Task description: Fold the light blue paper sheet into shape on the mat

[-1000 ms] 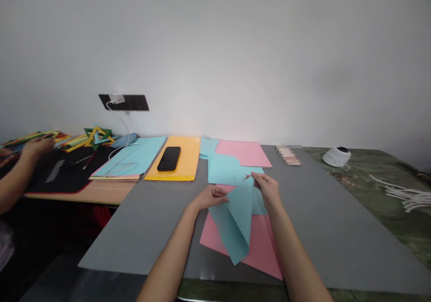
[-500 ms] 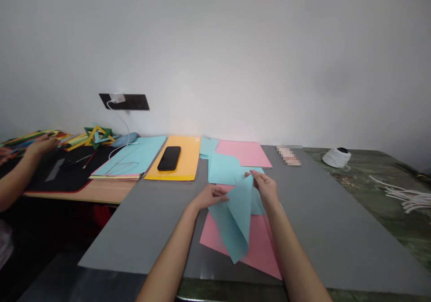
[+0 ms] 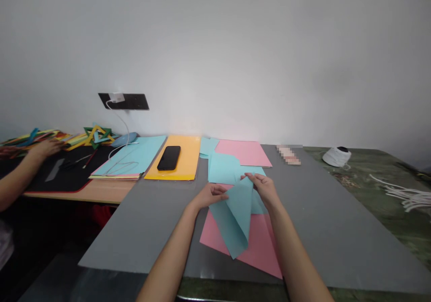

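Between my two hands a light blue sheet of paper [image 3: 232, 221] is held up, bent over on itself without lying flat. My left hand [image 3: 213, 195] pinches its left edge. At the top corner, the fingers of my right hand [image 3: 261, 186] are closed on the same sheet. Beneath it lies a pink sheet [image 3: 259, 248] on the grey table mat. More light blue pieces of paper [image 3: 222, 168] rest just beyond my hands, and part of one shows behind the held sheet.
Farther back lie a pink sheet [image 3: 242, 153] and a yellow stack [image 3: 188, 158] bearing a black phone [image 3: 169, 158]. A blue paper stack [image 3: 144, 151] has a white cable across it. At right stand a white thread spool [image 3: 336, 157] and white cords [image 3: 409, 196]. Another person's hand [image 3: 47, 148] touches coloured strips at left.
My hands keep their grip, and the blue sheet has shifted only slightly, its lower corner a little higher. The other person's hand at left has moved a bit over the strips.
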Available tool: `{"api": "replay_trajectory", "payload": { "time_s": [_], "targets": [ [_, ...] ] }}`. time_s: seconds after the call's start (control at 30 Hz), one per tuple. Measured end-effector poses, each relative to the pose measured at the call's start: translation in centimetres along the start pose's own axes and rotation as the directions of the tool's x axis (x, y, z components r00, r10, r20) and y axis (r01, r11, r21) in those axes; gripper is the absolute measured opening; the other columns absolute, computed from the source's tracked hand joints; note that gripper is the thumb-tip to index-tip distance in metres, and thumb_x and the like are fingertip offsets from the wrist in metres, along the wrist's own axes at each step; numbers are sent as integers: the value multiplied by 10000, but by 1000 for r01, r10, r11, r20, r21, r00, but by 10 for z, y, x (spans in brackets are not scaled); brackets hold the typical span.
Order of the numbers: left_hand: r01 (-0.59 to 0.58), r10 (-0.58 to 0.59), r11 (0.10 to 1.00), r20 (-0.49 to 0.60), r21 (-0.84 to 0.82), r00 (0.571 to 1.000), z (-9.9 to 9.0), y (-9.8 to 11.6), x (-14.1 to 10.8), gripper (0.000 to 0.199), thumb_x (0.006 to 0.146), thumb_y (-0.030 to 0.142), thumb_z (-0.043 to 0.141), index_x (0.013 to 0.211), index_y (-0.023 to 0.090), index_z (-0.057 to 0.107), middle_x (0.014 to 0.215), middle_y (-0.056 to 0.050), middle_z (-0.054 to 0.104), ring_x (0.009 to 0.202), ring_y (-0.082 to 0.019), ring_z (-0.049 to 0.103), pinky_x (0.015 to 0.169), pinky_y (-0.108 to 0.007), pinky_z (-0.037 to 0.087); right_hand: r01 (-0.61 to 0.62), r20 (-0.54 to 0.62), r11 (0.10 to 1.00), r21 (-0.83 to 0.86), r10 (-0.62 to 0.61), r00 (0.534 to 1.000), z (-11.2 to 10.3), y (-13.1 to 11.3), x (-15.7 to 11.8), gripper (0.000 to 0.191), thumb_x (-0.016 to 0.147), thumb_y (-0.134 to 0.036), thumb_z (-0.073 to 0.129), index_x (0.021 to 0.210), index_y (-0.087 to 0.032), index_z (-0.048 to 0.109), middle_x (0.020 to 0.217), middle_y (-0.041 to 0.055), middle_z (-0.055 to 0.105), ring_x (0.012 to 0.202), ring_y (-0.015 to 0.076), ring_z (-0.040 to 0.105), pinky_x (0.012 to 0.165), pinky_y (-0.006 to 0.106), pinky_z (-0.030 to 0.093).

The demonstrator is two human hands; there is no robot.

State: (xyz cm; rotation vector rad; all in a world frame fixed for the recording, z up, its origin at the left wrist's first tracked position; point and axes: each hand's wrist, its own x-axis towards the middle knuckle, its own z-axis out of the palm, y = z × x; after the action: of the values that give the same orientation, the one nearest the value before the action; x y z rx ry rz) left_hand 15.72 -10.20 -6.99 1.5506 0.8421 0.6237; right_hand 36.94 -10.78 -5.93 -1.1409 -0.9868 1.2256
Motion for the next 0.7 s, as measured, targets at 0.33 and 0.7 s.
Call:
{"api": "replay_trajectory", "payload": {
  "time_s": [0.33, 0.7],
  "targets": [
    [-27, 25, 999, -75, -26, 997, 6, -2, 3, 372, 635, 439, 605, 821, 119, 646, 784, -70, 669, 676, -157, 598, 585, -233, 437, 87, 17, 996, -30, -86, 996, 14, -4, -6, 270, 627, -405, 631, 724, -155, 667, 775, 77, 680, 720, 194, 608, 649, 285, 462],
    [-49, 47, 999, -156, -8, 987, 6, -4, 6, 408, 655, 445, 586, 887, 115, 651, 793, -54, 676, 697, -180, 583, 590, -237, 422, 0, 71, 996, -92, 6, 997, 14, 8, -2, 410, 600, -432, 633, 439, -176, 357, 385, -88, 303, 394, 48, 293, 418, 191, 298]
  ]
}}
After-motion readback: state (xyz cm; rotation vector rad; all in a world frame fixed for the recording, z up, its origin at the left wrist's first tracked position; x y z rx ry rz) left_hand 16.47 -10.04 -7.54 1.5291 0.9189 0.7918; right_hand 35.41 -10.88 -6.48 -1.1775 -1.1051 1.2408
